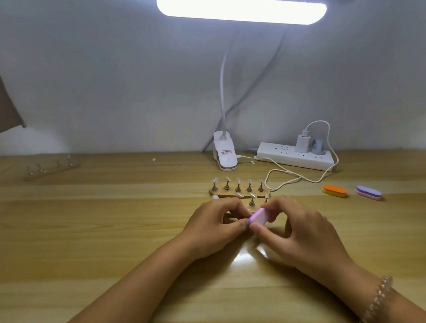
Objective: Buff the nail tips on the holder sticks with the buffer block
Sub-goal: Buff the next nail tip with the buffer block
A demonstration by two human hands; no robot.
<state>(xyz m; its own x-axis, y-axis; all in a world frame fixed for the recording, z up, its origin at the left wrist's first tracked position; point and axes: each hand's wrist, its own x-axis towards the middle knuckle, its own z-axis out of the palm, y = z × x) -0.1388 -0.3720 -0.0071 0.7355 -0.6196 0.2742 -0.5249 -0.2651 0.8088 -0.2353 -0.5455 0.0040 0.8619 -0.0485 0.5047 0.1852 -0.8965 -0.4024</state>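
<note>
Pink buffer block (259, 216): pinched in right hand (295, 227).
Left hand (212, 226): curled at block's 9 o'clock; hold cannot be told.
Holder sticks (238, 184): 12 o'clock of hands.

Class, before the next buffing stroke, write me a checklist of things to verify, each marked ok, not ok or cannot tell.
1. Grip: the right hand pinches the buffer block: ok.
2. Work held: the left hand grips a holder stick: cannot tell, fingers hide it.
3. Contact: block on a nail tip: cannot tell.
4. Light: lamp lit: ok.
5. Waiting sticks upright behind the hands: ok.
</note>
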